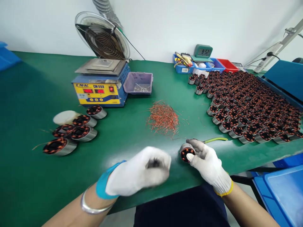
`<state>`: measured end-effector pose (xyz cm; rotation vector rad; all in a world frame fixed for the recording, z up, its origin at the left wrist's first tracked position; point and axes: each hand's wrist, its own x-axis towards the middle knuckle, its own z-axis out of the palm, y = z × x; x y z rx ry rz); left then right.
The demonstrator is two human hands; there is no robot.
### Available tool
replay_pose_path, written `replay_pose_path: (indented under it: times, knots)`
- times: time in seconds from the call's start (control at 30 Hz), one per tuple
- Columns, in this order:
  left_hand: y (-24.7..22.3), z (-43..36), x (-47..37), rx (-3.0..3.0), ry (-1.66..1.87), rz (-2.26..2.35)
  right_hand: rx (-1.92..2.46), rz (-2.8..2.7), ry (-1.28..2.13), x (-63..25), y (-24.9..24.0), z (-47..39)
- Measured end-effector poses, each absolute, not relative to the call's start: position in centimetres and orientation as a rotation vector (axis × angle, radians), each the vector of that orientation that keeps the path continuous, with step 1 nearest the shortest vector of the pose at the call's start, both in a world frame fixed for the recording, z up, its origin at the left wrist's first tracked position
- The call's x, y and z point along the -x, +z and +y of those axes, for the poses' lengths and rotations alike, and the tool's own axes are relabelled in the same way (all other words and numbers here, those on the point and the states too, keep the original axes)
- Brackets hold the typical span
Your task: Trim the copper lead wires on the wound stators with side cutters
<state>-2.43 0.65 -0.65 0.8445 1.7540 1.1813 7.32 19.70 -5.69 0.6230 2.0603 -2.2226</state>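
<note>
My right hand [208, 164], in a white glove with a yellow cuff, grips a motor stator [182, 153] near the table's front edge. Its thumb lies on the copper-wound face and the fingers reach round the metal rim. Just behind that hand lies a hand tool with a green handle [215, 139]; its head is mostly hidden. To the left, my gloved left hand [142, 170] hovers with fingers curled together, slightly blurred and apart from the stator. Whatever it may hold is hidden. Beyond both hands is a pile of copper wire clippings [163, 118].
Many stators [251, 107] crowd the right side. Several more stators [82, 132] stand at left beside a white round lid [65, 117]. Behind are a yellow-and-blue solder pot unit [99, 91], a purple tray [138, 82], a fan [103, 39] and a blue tool bin [183, 67].
</note>
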Motion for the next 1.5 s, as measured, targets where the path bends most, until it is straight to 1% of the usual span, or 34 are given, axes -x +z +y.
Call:
replay_pose_path:
  times: [0.03,0.1,0.17,0.23,0.3,0.4,0.43,0.47,0.5,0.6,0.63,0.67,0.7,0.8,0.83,0.87,0.9,1.0,1.03,1.1,1.17,1.23,1.3,1.37,1.43,1.5]
  knots:
    - [-0.7,0.9,2.3,-0.807,1.228,1.971,-0.638,2.045,-2.242,-7.3,-5.8,19.7]
    - [-1.7,2.0,1.6,-0.784,1.156,2.346,-0.638,2.006,-2.265,-7.3,-5.8,19.5]
    - [-3.1,3.1,0.7,-0.865,1.067,2.459,-0.599,1.973,-2.264,-7.4,-5.9,19.2]
    - [-4.2,3.6,-0.1,-0.948,1.145,2.413,-0.541,1.941,-2.265,-7.5,-5.9,18.9]
    - [-4.6,3.2,-0.3,-0.864,1.354,2.442,-0.512,1.896,-2.277,-7.6,-5.8,18.5]
    - [-4.0,1.8,0.5,-0.441,1.868,2.474,-0.588,1.808,-2.321,-7.5,-5.7,18.2]
    - [-3.7,1.4,1.0,-0.348,1.975,2.430,-0.629,1.776,-2.338,-7.4,-5.7,18.2]
    - [-3.5,1.2,1.3,-0.348,1.983,2.377,-0.664,1.743,-2.358,-7.3,-5.7,18.2]
    - [-3.3,1.2,1.6,-0.421,1.881,2.330,-0.691,1.713,-2.381,-7.3,-5.8,18.2]
    - [-3.5,2.1,1.4,-0.685,1.325,2.159,-0.694,1.662,-2.438,-7.3,-6.0,18.4]
    - [-3.7,2.5,1.1,-0.715,1.248,2.104,-0.678,1.654,-2.451,-7.3,-6.1,18.4]
    - [-3.8,2.7,0.9,-0.695,1.257,2.075,-0.667,1.649,-2.457,-7.3,-6.2,18.4]
    - [-3.9,2.9,0.8,-0.633,1.343,2.075,-0.666,1.647,-2.456,-7.4,-6.3,18.4]
    - [-3.6,2.4,1.2,-0.315,1.844,2.165,-0.726,1.666,-2.441,-7.4,-6.6,18.3]
    - [-3.5,2.2,1.6,-0.230,1.985,2.182,-0.744,1.670,-2.441,-7.3,-6.6,18.3]
    - [-3.3,2.0,1.8,-0.210,2.047,2.190,-0.752,1.677,-2.444,-7.3,-6.7,18.2]
    - [-3.3,2.0,2.0,-0.248,2.011,2.197,-0.742,1.689,-2.447,-7.3,-6.7,18.2]
    - [-3.7,2.7,1.5,-0.413,1.595,2.162,-0.595,1.714,-2.437,-7.7,-6.5,18.1]
    - [-4.0,3.0,1.3,-0.433,1.507,2.125,-0.524,1.705,-2.412,-8.0,-6.3,18.2]
    - [-4.5,3.4,0.9,-0.448,1.458,2.011,-0.402,1.717,-2.287,-8.8,-5.9,18.3]
    - [-4.7,3.3,1.0,-0.493,1.418,1.879,-0.326,1.891,-2.031,-9.7,-5.4,18.6]
    - [-4.5,3.0,1.4,-0.570,1.301,1.844,-0.287,2.318,-1.631,-10.3,-5.3,18.8]
    - [-4.1,2.8,1.8,-0.684,1.152,1.951,-0.228,2.788,-1.148,-10.5,-5.7,18.9]
    - [-3.8,2.8,2.0,-0.782,1.037,2.065,-0.145,3.098,-0.785,-10.4,-6.4,18.8]
    - [-3.8,3.1,1.8,-0.817,1.017,2.103,-0.075,3.228,-0.669,-10.1,-7.2,18.6]
    - [-4.1,3.5,1.4,-0.790,1.088,2.108,-0.067,3.288,-0.680,-9.7,-7.7,18.2]
